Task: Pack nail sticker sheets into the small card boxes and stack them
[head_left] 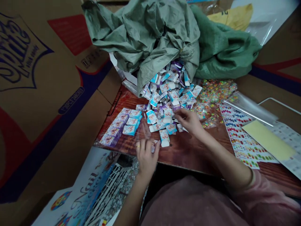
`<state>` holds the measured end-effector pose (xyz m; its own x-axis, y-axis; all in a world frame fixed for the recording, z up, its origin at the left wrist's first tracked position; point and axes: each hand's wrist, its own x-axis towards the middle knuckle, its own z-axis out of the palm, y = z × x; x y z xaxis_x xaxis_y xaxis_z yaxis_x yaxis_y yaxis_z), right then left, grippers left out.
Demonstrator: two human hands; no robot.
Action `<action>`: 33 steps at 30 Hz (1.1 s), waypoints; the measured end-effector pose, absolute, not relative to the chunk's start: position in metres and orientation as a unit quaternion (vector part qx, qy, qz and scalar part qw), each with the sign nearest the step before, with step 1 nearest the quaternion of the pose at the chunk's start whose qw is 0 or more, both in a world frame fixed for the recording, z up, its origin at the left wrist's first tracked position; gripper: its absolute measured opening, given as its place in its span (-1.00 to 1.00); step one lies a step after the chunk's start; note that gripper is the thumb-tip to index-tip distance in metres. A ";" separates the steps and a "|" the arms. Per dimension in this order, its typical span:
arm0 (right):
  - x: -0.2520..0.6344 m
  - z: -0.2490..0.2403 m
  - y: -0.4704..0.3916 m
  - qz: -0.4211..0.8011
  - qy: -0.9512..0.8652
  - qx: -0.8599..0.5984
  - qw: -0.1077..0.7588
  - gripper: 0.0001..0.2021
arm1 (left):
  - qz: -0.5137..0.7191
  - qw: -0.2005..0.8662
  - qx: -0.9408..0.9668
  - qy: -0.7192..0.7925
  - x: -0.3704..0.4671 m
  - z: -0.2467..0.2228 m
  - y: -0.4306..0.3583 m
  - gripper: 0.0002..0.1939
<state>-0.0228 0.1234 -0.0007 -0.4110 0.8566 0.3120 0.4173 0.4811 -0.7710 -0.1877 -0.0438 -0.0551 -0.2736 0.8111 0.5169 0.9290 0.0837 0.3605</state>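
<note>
Small blue and purple printed boxes (173, 98) spill from a grey-green sack (150, 34) onto the dark red wooden table. My left hand (147, 155) is at the table's front edge, its fingers around a small box (154, 146) that shows between thumb and fingers. At the right side of the pile, my right hand (189, 121) reaches in with bent fingers; its fingertips touch the boxes, and whether they grip one is unclear. Left of the pile, purple boxes (114, 128) lie in neat rows beside a short column of blue boxes (132, 121).
Clear bags of colourful bits (213, 94) lie right of the pile. Sticker sheets (235, 131) and a yellow card (268, 139) are at the right. A large carton (47, 78) stands at the left, and a white basket (111, 191) is below the table edge.
</note>
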 end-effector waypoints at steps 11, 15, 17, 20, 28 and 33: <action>0.081 -0.038 0.077 0.268 -0.734 -0.495 0.381 -0.80 | -0.104 0.022 -0.588 -0.802 -0.159 -0.049 -0.035 -0.71; 0.108 -0.044 0.069 0.214 -0.738 -0.545 0.334 -0.79 | -0.090 0.048 -0.630 -0.770 -0.165 -0.047 -0.033 -0.60; 0.128 -0.046 0.071 0.169 -0.740 -0.582 0.293 -0.79 | -0.076 0.064 -0.680 -0.726 -0.164 -0.049 -0.027 -0.54; 0.163 -0.047 0.074 0.078 -0.702 -0.659 0.259 -0.77 | -0.023 0.057 -0.710 -0.702 -0.159 -0.054 -0.016 -0.45; 0.195 -0.050 0.067 -0.014 -0.626 -0.775 0.087 -0.47 | 0.090 0.032 -0.740 -0.666 -0.155 -0.042 0.002 -0.24; 0.196 -0.051 0.070 0.028 -0.615 -0.781 0.106 -0.56 | 0.126 -0.016 -0.749 -0.650 -0.158 -0.032 0.013 -0.14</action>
